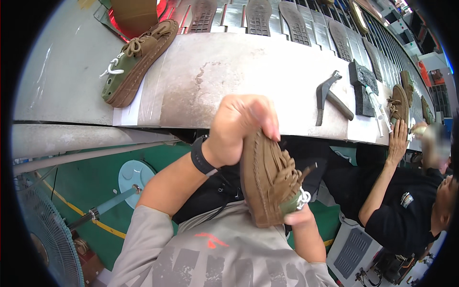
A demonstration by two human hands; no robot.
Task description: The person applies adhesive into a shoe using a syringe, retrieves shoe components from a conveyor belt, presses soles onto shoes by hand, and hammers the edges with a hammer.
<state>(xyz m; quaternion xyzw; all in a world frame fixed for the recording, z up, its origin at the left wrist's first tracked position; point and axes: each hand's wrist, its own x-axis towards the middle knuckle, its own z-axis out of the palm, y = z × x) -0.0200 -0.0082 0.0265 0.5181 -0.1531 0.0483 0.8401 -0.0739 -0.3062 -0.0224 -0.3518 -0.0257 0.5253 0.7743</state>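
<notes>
Head view: the held shoe (263,184) is sitting off the worktop (191,95), in front of the person's chest. Its long axis is running near upright in view, green toe low, sole facing left. Left hand (234,126) is coming over the top end, its fingers clamping there. Right hand (302,221) is nearer the toe, shoe lying just up-left of it; its thumb is resting by the toe, other fingers hiding, so can't tell if clamping.

Counts: one held shoe; one second shoe (136,64) lying on the worktop at left; one hammer (339,105) lying at right; at least five dark soles (259,19) lining the conveyor (232,18); one fan (50,241) standing lower left.
</notes>
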